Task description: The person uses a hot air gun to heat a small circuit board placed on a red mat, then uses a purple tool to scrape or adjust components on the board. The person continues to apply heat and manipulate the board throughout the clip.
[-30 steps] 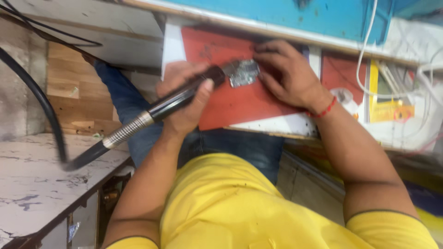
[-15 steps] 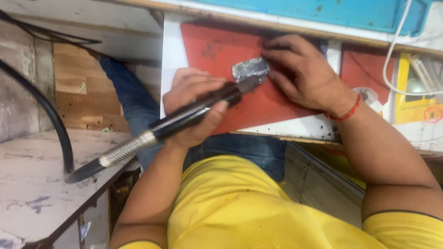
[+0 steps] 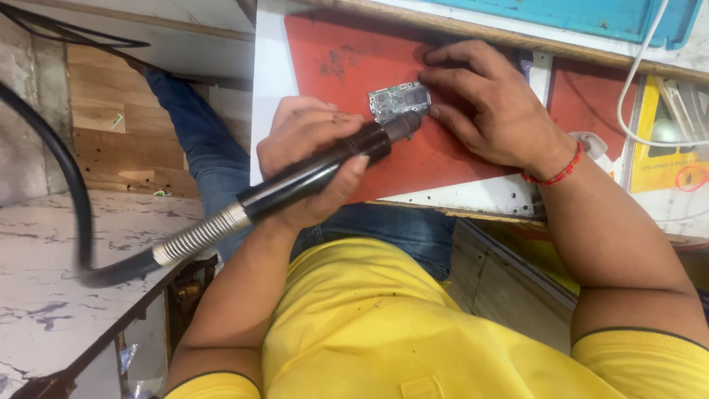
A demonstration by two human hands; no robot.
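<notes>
Meanwhile, the left hand (image 3: 314,159) clenches a black hot-air wand (image 3: 317,174), the right hand (image 3: 491,111) pins a small circuit board (image 3: 399,100) on the red mat (image 3: 340,52); a yellow package (image 3: 665,148) lies rightward.

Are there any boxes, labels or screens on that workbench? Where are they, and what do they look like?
Yellow package: right end of the bench, beyond the hand with the red wrist thread; flat, rectangular, yellow, with a clear window showing a pale rounded item.
No screens or signs in view.
</notes>
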